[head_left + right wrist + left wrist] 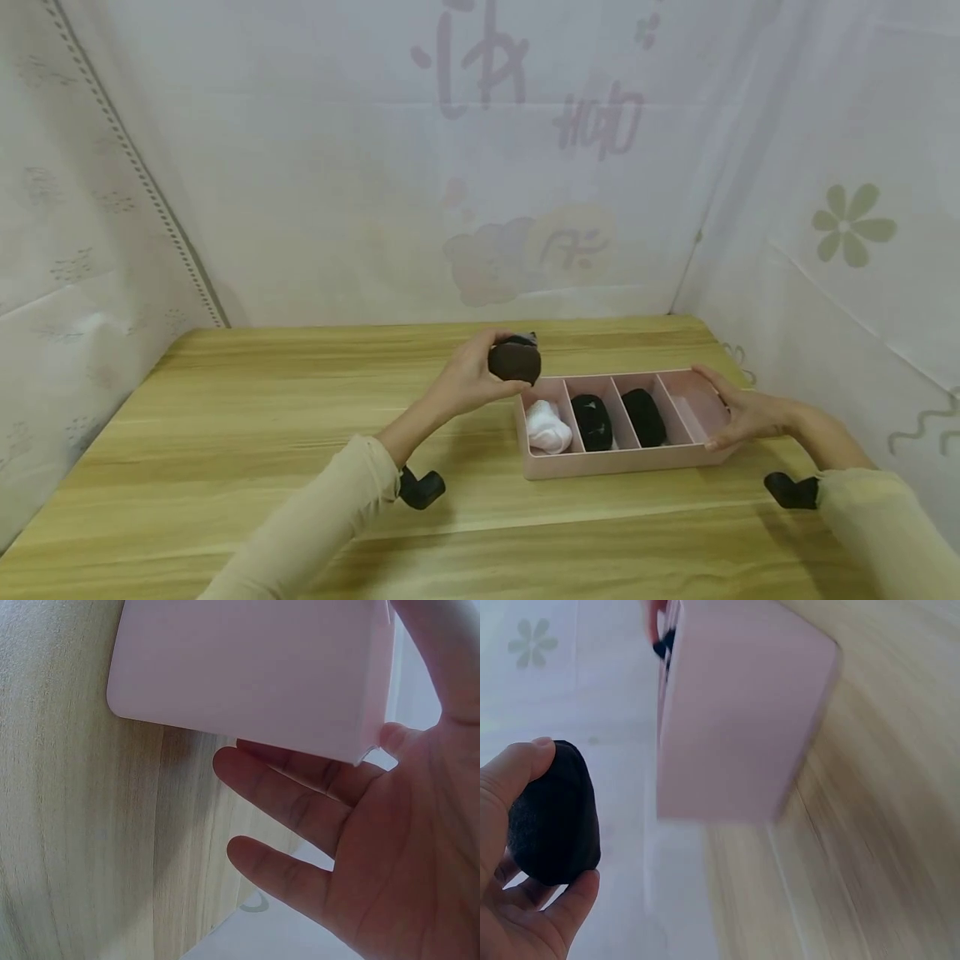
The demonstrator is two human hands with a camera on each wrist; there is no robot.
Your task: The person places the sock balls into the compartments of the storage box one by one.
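My left hand (472, 375) holds a dark rolled-up sock bundle (514, 360) above the left end of a pink divided box (622, 461). In the left wrist view, the thumb and fingertips pinch this bundle (553, 814) at its edges. Across the box's right end, my right hand (750, 414) grips the rim, thumb on the near side and a finger at the far corner. Several of its other fingers extend beside the end wall in the right wrist view. From the left, the compartments hold a white bundle (548, 427), a black bundle (592, 422) and another black bundle (643, 417); the rightmost shows bare floor.
The box stands on a wood-grain table (262, 417), right of its middle. A pale printed cloth (337, 167) hangs behind the table and along both sides. Black wrist mounts (422, 489) show below the sleeves.
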